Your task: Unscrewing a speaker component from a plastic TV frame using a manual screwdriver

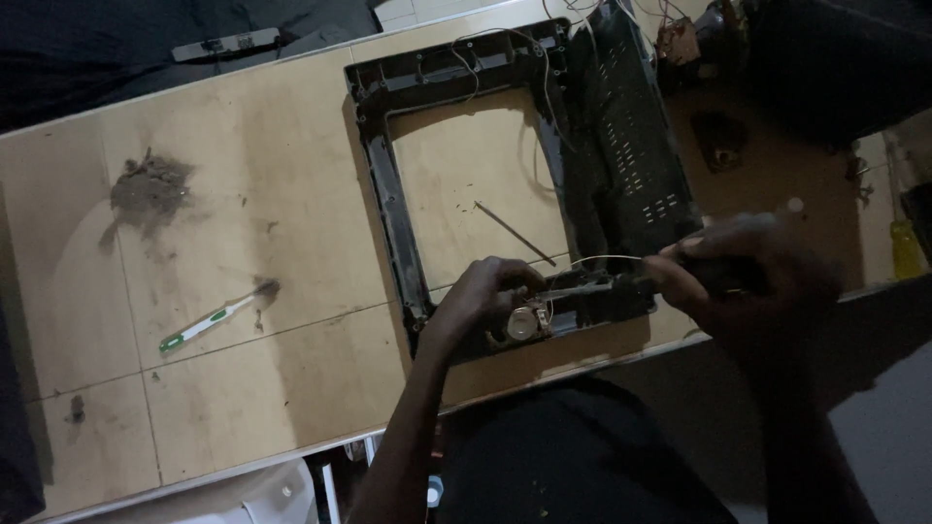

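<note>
A black rectangular plastic frame (381, 165) lies on the wooden table (243, 146), its middle open to the wood. My left hand (485, 291) rests on the frame's near edge, fingers curled beside a small round speaker (522, 322). My right hand (748, 267) grips a dark tool handle, its tip pointing left at the frame's near edge close to a thin white wire (602, 258). A black vented back cover (631, 126) lies along the frame's right side. A thin rod (515, 234) lies inside the frame opening.
A green and white toothbrush (209, 320) lies on the left of the table, below a pile of grey dust (150, 189). A yellow-handled tool (906, 247) sits at the right edge. A dark strip (225, 44) lies beyond the table's far edge.
</note>
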